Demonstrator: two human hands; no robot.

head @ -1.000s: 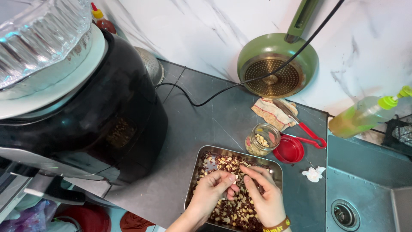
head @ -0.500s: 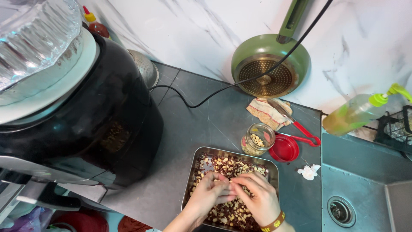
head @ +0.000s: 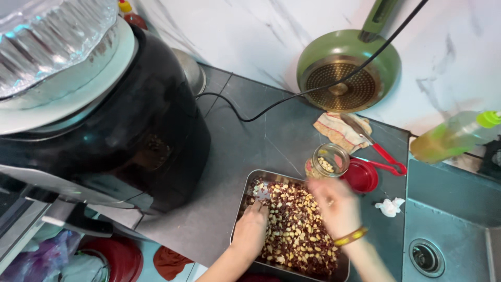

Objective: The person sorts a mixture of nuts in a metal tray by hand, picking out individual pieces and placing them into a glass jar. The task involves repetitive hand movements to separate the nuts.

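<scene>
A rectangular metal tray [head: 245, 196] full of mixed pale and dark red peanuts [head: 297, 230] sits on the grey counter. My left hand [head: 251, 230] rests on the peanuts at the tray's left side, fingers curled. Blurred, my right hand [head: 334, 206] hovers over the tray's upper right, just below a small glass jar [head: 329, 159] holding a few pale peanuts; I cannot tell what it pinches. A yellow bangle circles my right wrist. The jar's red lid [head: 361, 176] lies beside it.
A big black appliance [head: 115, 136] with foil on top fills the left. A green pan [head: 347, 73] leans on the marble wall, with a black cord [head: 271, 107] running across it. Red-handled scissors [head: 383, 156], a cloth [head: 334, 128], an oil bottle [head: 451, 137] and a sink [head: 449, 235] are to the right.
My right hand has lifted from the middle of the peanuts toward the glass jar. My left hand has slid to the tray's left side. The view has shifted slightly.
</scene>
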